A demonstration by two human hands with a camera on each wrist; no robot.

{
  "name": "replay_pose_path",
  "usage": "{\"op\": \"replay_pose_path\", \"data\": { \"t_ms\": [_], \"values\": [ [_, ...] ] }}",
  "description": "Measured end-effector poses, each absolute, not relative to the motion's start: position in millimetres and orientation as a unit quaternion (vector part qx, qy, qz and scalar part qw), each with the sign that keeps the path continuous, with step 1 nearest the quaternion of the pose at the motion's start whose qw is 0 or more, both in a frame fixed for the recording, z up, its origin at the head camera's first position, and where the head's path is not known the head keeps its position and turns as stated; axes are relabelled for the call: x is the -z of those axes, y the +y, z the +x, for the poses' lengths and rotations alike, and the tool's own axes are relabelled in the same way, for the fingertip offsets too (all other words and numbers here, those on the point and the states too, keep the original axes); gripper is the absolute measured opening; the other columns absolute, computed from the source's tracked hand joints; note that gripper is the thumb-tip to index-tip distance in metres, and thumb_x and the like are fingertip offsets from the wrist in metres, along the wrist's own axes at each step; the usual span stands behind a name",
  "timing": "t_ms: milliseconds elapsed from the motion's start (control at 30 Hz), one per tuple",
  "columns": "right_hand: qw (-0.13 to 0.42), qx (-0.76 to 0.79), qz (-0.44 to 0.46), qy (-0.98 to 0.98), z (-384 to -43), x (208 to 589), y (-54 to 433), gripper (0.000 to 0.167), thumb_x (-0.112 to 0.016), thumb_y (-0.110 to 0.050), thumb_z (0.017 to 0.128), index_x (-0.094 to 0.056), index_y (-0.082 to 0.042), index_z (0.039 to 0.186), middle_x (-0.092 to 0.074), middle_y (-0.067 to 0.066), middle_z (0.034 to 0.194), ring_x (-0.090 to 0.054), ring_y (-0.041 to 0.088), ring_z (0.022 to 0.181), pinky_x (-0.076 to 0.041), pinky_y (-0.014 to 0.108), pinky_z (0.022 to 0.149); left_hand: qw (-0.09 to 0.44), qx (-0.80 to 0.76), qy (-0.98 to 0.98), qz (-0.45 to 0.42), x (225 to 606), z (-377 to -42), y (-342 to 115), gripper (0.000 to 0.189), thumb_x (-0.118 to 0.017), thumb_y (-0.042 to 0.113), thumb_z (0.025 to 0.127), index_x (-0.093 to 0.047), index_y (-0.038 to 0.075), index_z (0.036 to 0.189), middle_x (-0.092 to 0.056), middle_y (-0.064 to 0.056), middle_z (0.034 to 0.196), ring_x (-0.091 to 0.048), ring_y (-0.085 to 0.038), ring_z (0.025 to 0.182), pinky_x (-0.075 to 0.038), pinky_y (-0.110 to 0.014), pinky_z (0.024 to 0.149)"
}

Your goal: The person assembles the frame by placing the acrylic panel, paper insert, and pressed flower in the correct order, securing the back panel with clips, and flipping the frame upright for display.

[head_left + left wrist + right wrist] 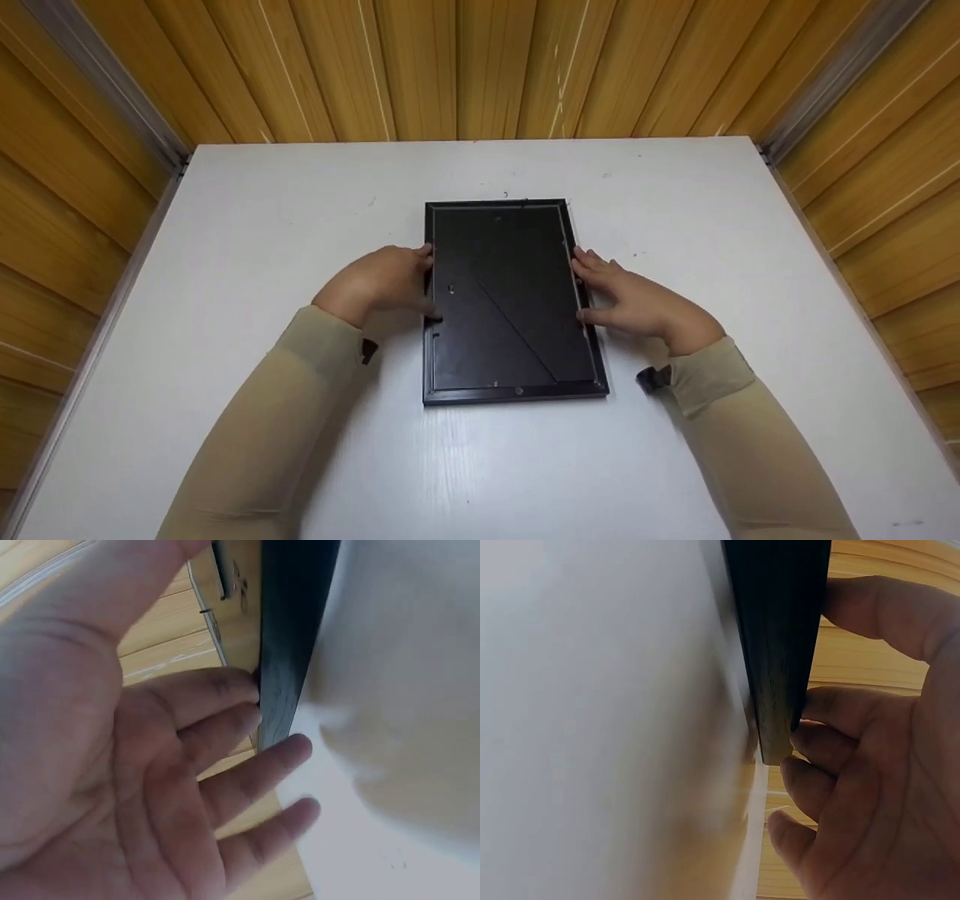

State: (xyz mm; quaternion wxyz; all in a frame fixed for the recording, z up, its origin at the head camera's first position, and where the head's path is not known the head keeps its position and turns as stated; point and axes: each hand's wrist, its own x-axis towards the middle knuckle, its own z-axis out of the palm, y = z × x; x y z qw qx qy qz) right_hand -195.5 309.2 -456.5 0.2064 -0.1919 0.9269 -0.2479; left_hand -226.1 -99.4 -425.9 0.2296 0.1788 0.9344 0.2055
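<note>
A black picture frame [510,300] lies flat on the white table with its back up. A slanted line on its backing board marks the edge of a stand leg [521,330], folded flat. At the frame's left edge is my left hand [386,281], its fingertips and thumb touching the rim. My right hand [637,304] touches the opposite rim with its thumb and fingertips. Both wrist views show fairly loose fingers [251,780] against the frame's side [780,652], not wrapped around it. Small metal tabs [451,288] show along the backing.
The white table [300,202] extends all around the frame. Yellow wood-look panels [487,67] stand behind it and on both sides, with grey metal posts [112,82] at the corners. A small black piece [651,379] shows at the right cuff.
</note>
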Motion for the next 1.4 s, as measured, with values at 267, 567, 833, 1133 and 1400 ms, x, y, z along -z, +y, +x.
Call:
{"op": "replay_pose_path", "data": {
  "t_ms": [267,567,833,1133,1400],
  "values": [
    [0.202,0.247,-0.194,0.928,-201.3,461.8,309.9,0.093,-0.076,-0.039,0.107,-0.025,-0.012,0.18,-0.007,0.008,0.193,-0.002,0.054,0.176,-0.008,0.07,0.145,0.116,-0.249,0.945,0.179,445.0,-282.2,-109.8,0.036,-0.074,0.024,0.112,-0.077,0.009,0.145,-0.074,-0.012,0.154,-0.064,-0.036,0.15,-0.05,-0.055,0.131],
    [0.206,0.251,-0.202,0.924,-202.2,470.3,303.8,0.093,-0.074,-0.04,0.107,-0.024,-0.014,0.18,-0.008,0.009,0.192,-0.005,0.056,0.174,-0.01,0.07,0.144,0.081,-0.241,0.957,0.138,471.6,-307.4,-116.1,0.037,-0.081,0.028,0.106,-0.082,0.011,0.139,-0.076,-0.008,0.152,-0.066,-0.035,0.148,-0.05,-0.052,0.132],
    [0.205,0.255,-0.2,0.924,-205.1,469.9,302.0,0.092,-0.074,-0.041,0.107,-0.025,-0.015,0.18,-0.009,0.008,0.192,-0.006,0.057,0.174,-0.011,0.072,0.144,0.057,-0.222,0.961,0.155,467.8,-312.3,-120.3,0.037,-0.086,0.031,0.101,-0.085,0.012,0.132,-0.081,-0.008,0.141,-0.073,-0.033,0.138,-0.055,-0.05,0.126],
    [0.202,0.252,-0.207,0.923,-205.4,463.4,307.7,0.091,-0.074,-0.04,0.107,-0.025,-0.016,0.18,-0.008,0.007,0.193,-0.007,0.057,0.174,-0.012,0.072,0.144,0.065,-0.199,0.966,0.149,452.1,-315.8,-109.5,0.029,-0.09,0.026,0.099,-0.089,0.01,0.123,-0.084,-0.01,0.134,-0.074,-0.034,0.135,-0.056,-0.049,0.125],
    [0.2,0.249,-0.208,0.925,-205.8,460.4,308.0,0.092,-0.076,-0.041,0.107,-0.025,-0.015,0.18,-0.009,0.009,0.192,-0.008,0.059,0.173,-0.012,0.074,0.142,0.074,-0.193,0.969,0.133,438.3,-317.8,-97.5,0.032,-0.097,0.027,0.092,-0.09,0.006,0.115,-0.086,-0.012,0.125,-0.074,-0.035,0.127,-0.06,-0.049,0.117]
  ]
}}
